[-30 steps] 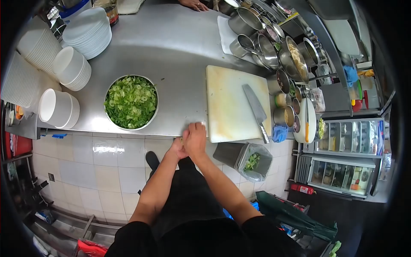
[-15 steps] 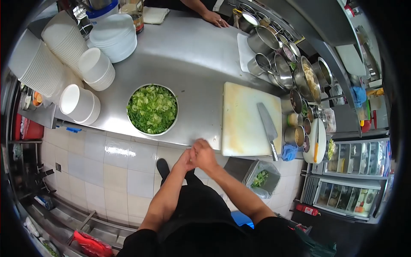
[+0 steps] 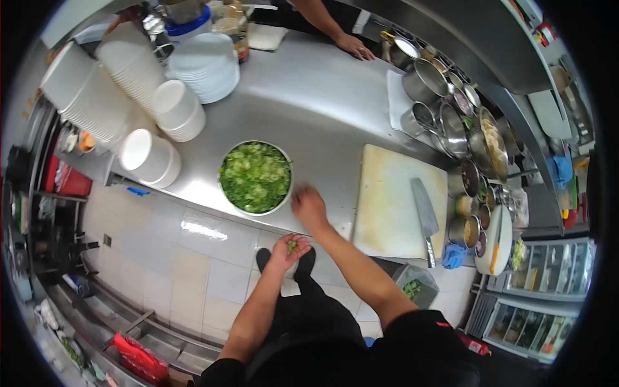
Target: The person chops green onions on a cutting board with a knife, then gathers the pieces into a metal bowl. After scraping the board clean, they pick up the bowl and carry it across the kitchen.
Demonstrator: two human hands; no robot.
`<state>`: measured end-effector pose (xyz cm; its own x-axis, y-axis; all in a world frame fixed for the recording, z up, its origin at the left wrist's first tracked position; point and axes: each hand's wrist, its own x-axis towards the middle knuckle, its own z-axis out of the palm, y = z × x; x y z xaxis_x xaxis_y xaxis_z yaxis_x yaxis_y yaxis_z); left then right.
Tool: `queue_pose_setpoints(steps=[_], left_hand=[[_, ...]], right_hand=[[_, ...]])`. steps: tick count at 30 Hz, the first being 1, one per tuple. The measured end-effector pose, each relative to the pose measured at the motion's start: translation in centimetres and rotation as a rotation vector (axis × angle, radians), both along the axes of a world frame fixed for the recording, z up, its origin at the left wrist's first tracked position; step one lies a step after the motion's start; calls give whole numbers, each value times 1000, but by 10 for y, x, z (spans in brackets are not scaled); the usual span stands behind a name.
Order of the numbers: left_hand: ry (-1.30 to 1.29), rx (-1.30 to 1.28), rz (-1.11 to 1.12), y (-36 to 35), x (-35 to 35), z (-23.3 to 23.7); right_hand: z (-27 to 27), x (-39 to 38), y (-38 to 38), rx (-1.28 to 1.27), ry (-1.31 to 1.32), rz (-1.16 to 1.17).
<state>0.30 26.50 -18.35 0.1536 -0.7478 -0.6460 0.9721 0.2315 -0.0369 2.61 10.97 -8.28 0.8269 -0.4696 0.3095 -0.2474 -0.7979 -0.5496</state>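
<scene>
My left hand [image 3: 285, 255] is palm up and cupped just off the counter's front edge. A few small green scraps [image 3: 293, 246], like bits of chopped green onion, lie in it. Over the counter, close to the right side of a round bowl [image 3: 291, 197], is my right hand [image 3: 311, 208]. Its fingertips point down at the steel and are smeared by motion. Chopped green onions [image 3: 255, 177] fill the bowl to a heap.
To the right lies a white cutting board [image 3: 390, 200] with a large knife [image 3: 424, 209] on it. Stacked white tubs [image 3: 151, 158] stand at left. Another person's hand [image 3: 356, 47] rests on the far counter. Below the board is a lined bin [image 3: 422, 277].
My hands were together at the counter edge and have parted. The right has moved up over the counter near the bowl; the left has turned palm up with green scraps showing. The view has shifted.
</scene>
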Motion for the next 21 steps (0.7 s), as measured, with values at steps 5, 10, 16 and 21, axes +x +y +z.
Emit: queue_pose_setpoints(steps=[5,10,16,21], left_hand=[[-205,252,112,18,-28,59],[-1143,503,153,-12,-25,183],[-2258,440,251,-34,42,269],[-2149,440,259,-7,136,280]], right_hand=[[45,-106,60,292,36,196],[48,-83,81,1721,-407,-163],[127,-5,50,2190,-897,174],[119,45,51,1222,-792,-15]])
